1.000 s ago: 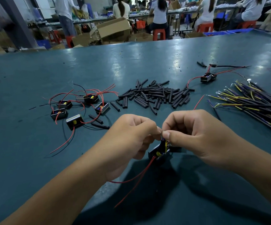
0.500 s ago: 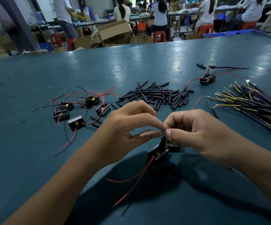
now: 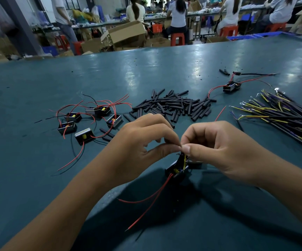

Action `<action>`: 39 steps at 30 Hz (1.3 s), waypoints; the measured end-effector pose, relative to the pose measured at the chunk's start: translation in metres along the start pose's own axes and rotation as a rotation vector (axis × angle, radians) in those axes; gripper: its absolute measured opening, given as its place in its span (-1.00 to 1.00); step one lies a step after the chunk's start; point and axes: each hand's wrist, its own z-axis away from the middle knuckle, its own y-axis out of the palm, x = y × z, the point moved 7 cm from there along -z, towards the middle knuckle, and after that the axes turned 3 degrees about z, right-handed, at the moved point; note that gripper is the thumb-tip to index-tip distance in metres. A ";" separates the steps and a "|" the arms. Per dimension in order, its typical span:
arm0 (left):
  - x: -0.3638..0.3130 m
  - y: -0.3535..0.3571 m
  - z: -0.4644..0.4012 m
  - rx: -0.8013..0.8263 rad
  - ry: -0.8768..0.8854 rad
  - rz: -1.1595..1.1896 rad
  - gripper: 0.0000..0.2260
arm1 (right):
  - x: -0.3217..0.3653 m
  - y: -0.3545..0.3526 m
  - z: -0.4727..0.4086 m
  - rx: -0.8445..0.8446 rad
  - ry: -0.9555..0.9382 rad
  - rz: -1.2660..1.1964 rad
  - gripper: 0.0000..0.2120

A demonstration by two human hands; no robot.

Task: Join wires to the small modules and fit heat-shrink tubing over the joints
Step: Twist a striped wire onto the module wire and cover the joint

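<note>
Both hands, the left hand [image 3: 139,142] and right hand [image 3: 219,147], pinch wire ends above a small module [image 3: 177,169], apparently twisting the joint; next likely needs tubing [image 3: 173,105] from the far pile.

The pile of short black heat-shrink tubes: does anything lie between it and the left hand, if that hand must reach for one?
Nothing visible blocks the way. The pile of short black heat-shrink tubes lies just beyond the left hand, with only bare green table between. The left hand now pinches wire ends above the small black module together with the right hand.
</note>
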 end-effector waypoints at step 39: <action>-0.002 0.000 0.005 0.012 0.019 -0.058 -0.93 | -0.002 0.001 0.000 -0.006 0.004 -0.002 -0.88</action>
